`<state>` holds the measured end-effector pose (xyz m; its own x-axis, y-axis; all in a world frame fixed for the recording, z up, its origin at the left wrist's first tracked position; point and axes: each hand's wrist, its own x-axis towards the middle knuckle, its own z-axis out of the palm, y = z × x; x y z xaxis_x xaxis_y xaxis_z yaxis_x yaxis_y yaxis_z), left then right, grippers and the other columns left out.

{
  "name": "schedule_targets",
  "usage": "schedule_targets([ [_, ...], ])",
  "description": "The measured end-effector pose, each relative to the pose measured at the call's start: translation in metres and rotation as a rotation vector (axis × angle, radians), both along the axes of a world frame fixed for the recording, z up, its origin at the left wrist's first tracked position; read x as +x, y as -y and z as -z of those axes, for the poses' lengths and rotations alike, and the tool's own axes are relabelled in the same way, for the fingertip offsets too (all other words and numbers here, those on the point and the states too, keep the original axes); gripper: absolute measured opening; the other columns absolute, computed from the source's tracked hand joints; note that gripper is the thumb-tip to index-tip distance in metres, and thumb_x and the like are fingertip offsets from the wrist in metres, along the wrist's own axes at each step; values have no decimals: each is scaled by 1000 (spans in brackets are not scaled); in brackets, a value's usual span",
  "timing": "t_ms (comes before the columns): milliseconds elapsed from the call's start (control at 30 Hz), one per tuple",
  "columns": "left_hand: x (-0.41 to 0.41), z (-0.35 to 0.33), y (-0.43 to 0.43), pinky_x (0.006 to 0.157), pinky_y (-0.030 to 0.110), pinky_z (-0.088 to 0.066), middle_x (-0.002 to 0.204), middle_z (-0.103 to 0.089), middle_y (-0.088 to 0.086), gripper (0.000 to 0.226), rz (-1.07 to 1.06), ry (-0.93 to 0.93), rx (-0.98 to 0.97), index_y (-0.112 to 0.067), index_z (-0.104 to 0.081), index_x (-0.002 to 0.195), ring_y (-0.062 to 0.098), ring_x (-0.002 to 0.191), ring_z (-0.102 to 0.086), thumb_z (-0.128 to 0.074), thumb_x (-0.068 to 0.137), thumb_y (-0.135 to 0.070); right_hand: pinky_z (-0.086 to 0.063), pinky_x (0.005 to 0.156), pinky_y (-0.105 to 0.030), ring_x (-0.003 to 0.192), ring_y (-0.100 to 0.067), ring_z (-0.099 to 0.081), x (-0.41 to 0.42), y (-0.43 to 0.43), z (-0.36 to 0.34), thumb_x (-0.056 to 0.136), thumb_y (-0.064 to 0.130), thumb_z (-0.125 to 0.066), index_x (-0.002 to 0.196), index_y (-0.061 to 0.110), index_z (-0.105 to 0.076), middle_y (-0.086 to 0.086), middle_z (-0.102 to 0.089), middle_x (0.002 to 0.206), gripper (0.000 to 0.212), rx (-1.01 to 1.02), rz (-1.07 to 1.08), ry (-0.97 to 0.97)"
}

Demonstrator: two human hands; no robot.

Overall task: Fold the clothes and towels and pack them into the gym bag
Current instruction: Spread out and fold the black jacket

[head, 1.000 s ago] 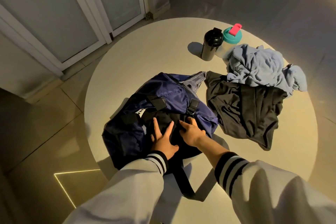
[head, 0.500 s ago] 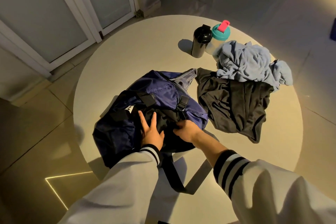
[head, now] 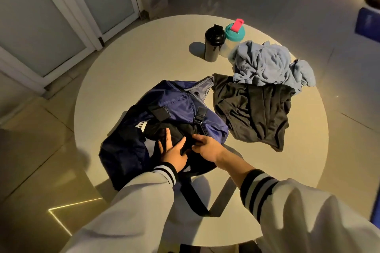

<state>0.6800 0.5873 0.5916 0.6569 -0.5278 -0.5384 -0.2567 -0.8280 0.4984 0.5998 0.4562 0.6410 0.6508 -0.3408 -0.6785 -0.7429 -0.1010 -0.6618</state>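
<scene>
The navy gym bag (head: 181, 104) lies slumped on the near-left part of the round table (head: 144, 57), its long axis running from near left to far right, with the grey-lined open end pointing far right. A black strap (head: 193, 197) trails from its near side over the table edge. The left hand (head: 172, 152) presses flat on the black fabric at the bag's top, its grip wide and fingers straight and spread. The right hand (head: 207, 146) is just beside it, fingers bent onto the same fabric; whether its grip pinches the cloth cannot be told. Right of the bag lies a crumpled black garment (head: 255, 113), its far edge under a bunched blue towel (head: 267, 63). Farther back stand a black bottle (head: 213, 43) and a teal-lidded bottle (head: 234, 33), side by side.
</scene>
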Motion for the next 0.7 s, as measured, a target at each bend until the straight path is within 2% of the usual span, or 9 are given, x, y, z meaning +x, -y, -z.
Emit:
schedule_targets([
  [100, -6, 4, -11, 117, 34, -27, 166, 7, -4, 44, -216, 101, -254, -35, -56, 137, 23, 149, -14, -65, 94, -28, -41, 98, -19, 126, -17, -56, -1, 0, 0, 99, 18, -59, 148, 18, -48, -2, -56, 140, 50, 16, 103, 26],
  [167, -13, 5, -17, 113, 39, -35, 158, -14, 0, 32, -375, 180, -290, -33, -65, 121, 30, 139, -27, -70, 90, -31, -44, 101, -23, 124, -18, -57, -2, -1, 4, 99, 22, -59, 147, 20, -48, -1, -56, 141, 49, 14, 114, 26],
  [233, -20, 9, -21, 107, 45, -41, 145, -26, 0, 27, -358, 164, -245, -35, -69, 112, 36, 128, -38, -73, 86, -30, -44, 105, -27, 125, -18, -57, -3, -4, 7, 100, 22, -59, 147, 20, -49, -2, -56, 143, 48, 28, 111, 18],
  [300, -25, 11, -22, 111, 42, -37, 147, -25, 0, 36, -237, 70, -176, -36, -67, 122, 35, 131, -36, -70, 87, -28, -42, 109, -30, 129, -19, -54, -5, -5, 10, 101, 23, -58, 147, 20, -49, -3, -55, 144, 47, 40, 106, 2],
  [367, -25, 8, -19, 117, 40, -27, 155, -18, 0, 48, -124, 52, -50, -40, -54, 138, 35, 138, -26, -64, 92, -31, -39, 113, -32, 134, -20, -50, -6, -6, 10, 101, 22, -56, 147, 19, -49, -2, -52, 146, 47, 41, 92, 6],
  [467, -22, -4, -9, 119, 39, -18, 161, -13, 0, 52, -108, 17, 50, -42, -43, 147, 36, 143, -19, -55, 98, -33, -34, 117, -32, 139, -19, -45, -10, -7, 6, 102, 18, -54, 149, 16, -46, 0, -50, 148, 48, 26, 89, 50],
  [567, -22, -11, -5, 119, 40, -20, 159, -25, 0, 42, -202, 32, 13, -36, -53, 141, 32, 141, -22, -53, 99, -34, -36, 115, -34, 136, -19, -48, -15, -9, 1, 103, 14, -51, 144, 14, -51, -2, -56, 143, 42, -53, 112, 89],
  [633, -30, -21, -1, 114, 38, -28, 149, -40, -2, 32, -255, 134, -77, -33, -64, 128, 28, 131, -31, -55, 98, -30, -43, 110, -38, 128, -22, -56, -24, -6, -5, 102, 13, -49, 136, 14, -59, -4, -62, 136, 35, -115, 140, 131],
  [700, -43, -36, 8, 105, 35, -37, 135, -52, -1, 26, -283, 147, -232, -29, -68, 119, 26, 121, -43, -57, 97, -22, -47, 105, -38, 120, -22, -61, -38, 2, -13, 101, 11, -49, 128, 14, -66, -5, -66, 129, 32, -215, 160, 194],
])
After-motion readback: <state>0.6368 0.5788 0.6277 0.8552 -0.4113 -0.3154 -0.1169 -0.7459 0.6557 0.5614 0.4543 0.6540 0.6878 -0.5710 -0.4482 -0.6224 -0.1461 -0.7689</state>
